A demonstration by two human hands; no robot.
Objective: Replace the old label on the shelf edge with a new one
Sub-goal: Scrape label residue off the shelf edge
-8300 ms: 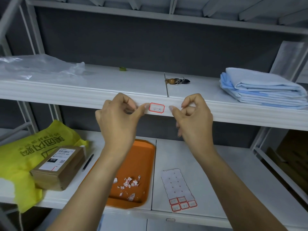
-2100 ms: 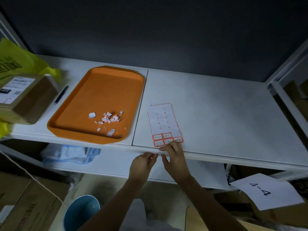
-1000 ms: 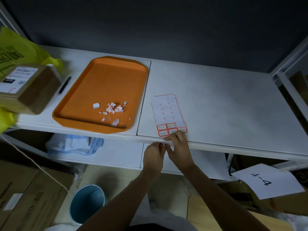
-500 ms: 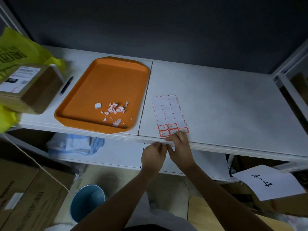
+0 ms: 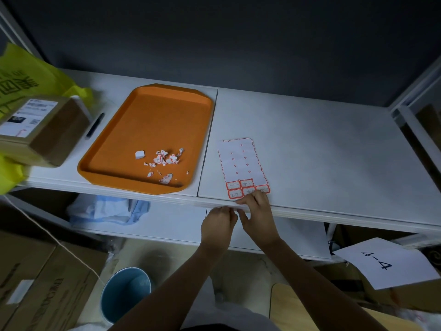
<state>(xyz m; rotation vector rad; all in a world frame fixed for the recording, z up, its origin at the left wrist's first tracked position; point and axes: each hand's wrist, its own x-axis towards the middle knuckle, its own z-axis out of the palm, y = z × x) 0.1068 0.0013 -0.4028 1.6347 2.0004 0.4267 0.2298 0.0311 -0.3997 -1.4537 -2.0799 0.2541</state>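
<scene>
Left hand [image 5: 218, 223] and right hand [image 5: 259, 216] meet at the shelf edge [image 5: 334, 213], near a label sheet [image 5: 241, 161]. Whether they grasp anything cannot be told.

Orange plastic tray [image 5: 167, 88] sits left of centre on white metal shelf [image 5: 322, 139], torn paper scraps [image 5: 164, 158] in it toward the front. Red-bordered label sheet [image 5: 241, 161] lies just right of the tray, reaching the shelf's front edge. Black pen [image 5: 95, 125] lies left of the tray, brown cardboard parcel [image 5: 47, 132] beyond it, yellow plastic bag [image 5: 28, 77] behind. Left hand [image 5: 218, 224] and right hand [image 5: 257, 216] are side by side at the front edge. Blue round bin [image 5: 124, 292] is on the floor below.
</scene>
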